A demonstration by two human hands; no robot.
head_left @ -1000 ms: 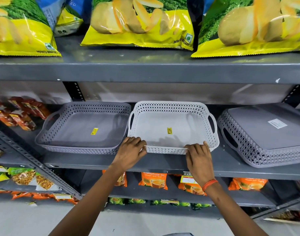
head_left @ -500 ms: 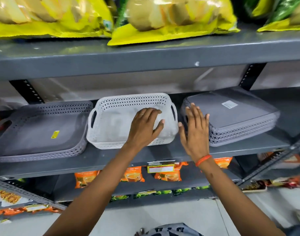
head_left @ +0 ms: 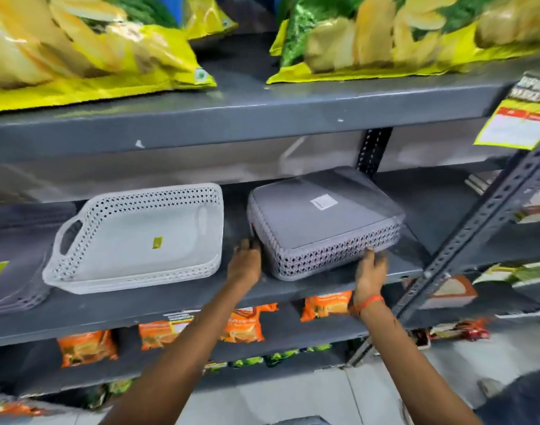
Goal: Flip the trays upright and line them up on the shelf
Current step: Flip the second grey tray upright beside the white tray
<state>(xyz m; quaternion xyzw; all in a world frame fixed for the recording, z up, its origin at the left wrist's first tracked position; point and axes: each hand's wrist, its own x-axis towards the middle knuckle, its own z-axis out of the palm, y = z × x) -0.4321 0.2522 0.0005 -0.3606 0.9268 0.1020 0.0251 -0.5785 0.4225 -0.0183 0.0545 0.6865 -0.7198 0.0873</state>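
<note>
An upside-down grey tray (head_left: 321,222) with a white label on its base lies on the middle shelf (head_left: 176,302), right of centre. My left hand (head_left: 245,265) holds its left front corner, near the handle hole. On the front right edge my right hand (head_left: 370,271) grips the rim, an orange band at the wrist. To the left a white tray (head_left: 140,237) stands upright with a yellow sticker inside. At the far left edge sits another upright grey tray (head_left: 11,262), partly cut off.
Large yellow chip bags (head_left: 87,53) lie on the shelf above, close over the trays. A slotted metal upright (head_left: 477,228) runs diagonally at the right. Orange packets (head_left: 244,326) fill the shelf below. Bare shelf surface extends right of the upside-down tray.
Both hands left the white tray and moved right onto the upside-down grey tray, now gripping its front corners. The view has swung to the right.
</note>
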